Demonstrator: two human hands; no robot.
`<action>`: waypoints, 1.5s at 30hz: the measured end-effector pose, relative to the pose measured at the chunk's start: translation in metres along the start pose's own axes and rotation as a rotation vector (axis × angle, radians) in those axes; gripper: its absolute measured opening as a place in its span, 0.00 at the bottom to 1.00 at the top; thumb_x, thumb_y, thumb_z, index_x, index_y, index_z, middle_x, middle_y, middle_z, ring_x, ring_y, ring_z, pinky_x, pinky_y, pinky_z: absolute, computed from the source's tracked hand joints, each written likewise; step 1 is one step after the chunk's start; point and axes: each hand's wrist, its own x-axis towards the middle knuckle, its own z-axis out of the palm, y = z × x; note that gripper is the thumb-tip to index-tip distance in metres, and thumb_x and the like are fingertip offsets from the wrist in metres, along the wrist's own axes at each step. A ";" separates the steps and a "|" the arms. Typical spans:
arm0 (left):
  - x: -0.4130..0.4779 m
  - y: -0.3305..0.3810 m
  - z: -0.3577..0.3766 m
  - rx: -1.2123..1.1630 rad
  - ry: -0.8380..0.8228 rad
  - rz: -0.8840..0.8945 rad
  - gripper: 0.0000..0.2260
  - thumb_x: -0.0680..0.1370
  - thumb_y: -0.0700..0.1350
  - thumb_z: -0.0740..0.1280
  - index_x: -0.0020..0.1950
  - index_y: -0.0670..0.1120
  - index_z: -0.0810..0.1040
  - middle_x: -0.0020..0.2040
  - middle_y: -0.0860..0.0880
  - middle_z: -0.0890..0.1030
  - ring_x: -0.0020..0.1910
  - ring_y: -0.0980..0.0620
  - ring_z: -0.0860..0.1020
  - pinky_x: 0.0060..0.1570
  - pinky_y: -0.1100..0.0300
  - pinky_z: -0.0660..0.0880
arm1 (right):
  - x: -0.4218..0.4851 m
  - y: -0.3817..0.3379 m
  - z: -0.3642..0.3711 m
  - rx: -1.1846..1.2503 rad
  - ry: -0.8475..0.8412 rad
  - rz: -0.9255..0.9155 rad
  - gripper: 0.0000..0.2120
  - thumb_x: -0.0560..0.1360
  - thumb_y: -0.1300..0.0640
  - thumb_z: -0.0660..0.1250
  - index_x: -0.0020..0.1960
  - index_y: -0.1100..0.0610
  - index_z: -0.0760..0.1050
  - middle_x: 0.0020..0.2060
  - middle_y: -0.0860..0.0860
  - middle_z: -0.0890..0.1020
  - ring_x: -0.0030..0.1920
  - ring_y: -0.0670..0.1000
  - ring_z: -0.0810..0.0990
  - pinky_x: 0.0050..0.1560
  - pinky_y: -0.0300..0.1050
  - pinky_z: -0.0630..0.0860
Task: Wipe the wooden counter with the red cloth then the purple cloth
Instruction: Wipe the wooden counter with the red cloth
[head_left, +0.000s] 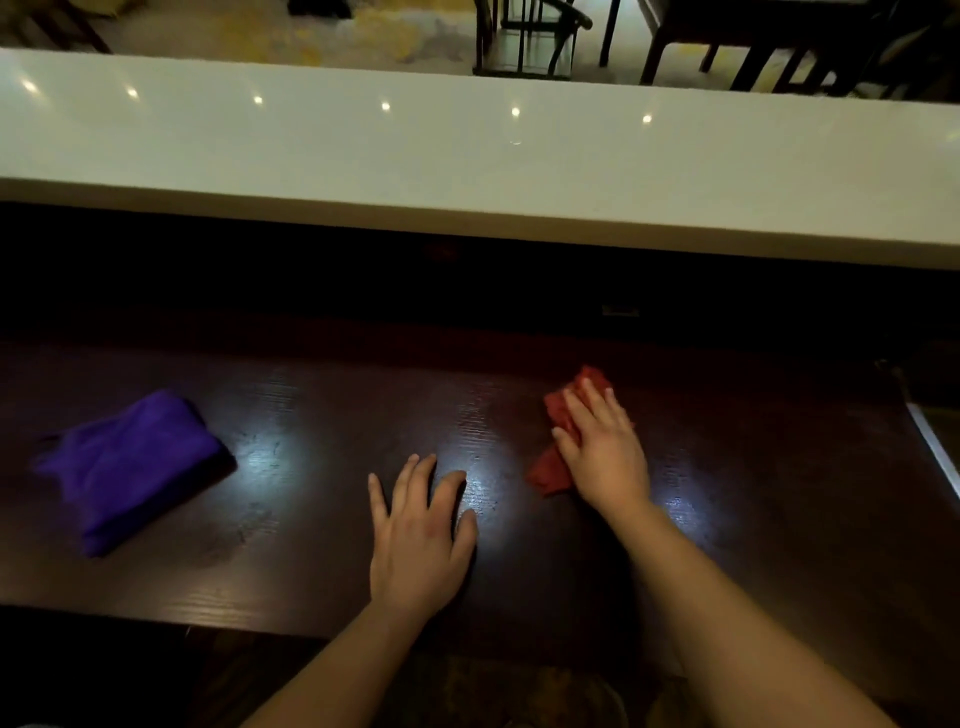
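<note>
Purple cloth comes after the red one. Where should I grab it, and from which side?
Probably the thick folded edge nearest the left hand. The purple cloth lies folded flat on the wooden counter, so come in from its right and pinch that raised edge with the fingers, thumb on top. The right hand presses on the red cloth.

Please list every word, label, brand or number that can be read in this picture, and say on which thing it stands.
No readable text anywhere.
On the red cloth, the purple cloth, the wooden counter and the white ledge: no writing shows.
On the small pale plate on the dark panel behind the counter: too small and dark to read.
</note>
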 end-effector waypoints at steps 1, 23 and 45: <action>0.000 0.001 -0.003 -0.019 -0.001 -0.006 0.18 0.77 0.54 0.60 0.64 0.50 0.73 0.70 0.42 0.72 0.75 0.42 0.64 0.74 0.32 0.51 | -0.004 -0.008 0.001 0.006 0.028 0.053 0.26 0.77 0.48 0.63 0.74 0.52 0.64 0.76 0.52 0.60 0.76 0.59 0.54 0.74 0.58 0.56; -0.016 -0.134 -0.041 0.205 -0.080 -0.075 0.28 0.76 0.60 0.57 0.75 0.52 0.66 0.76 0.42 0.65 0.78 0.44 0.57 0.73 0.34 0.54 | -0.025 -0.169 0.070 -0.057 -0.196 -0.481 0.32 0.75 0.39 0.59 0.75 0.49 0.58 0.78 0.53 0.55 0.77 0.59 0.49 0.76 0.58 0.51; -0.018 -0.130 -0.044 0.156 -0.044 -0.068 0.34 0.73 0.62 0.61 0.75 0.47 0.66 0.77 0.46 0.65 0.79 0.48 0.56 0.75 0.37 0.52 | 0.000 -0.143 0.070 -0.089 -0.132 -0.595 0.25 0.79 0.43 0.56 0.74 0.47 0.62 0.76 0.51 0.61 0.76 0.56 0.57 0.75 0.54 0.54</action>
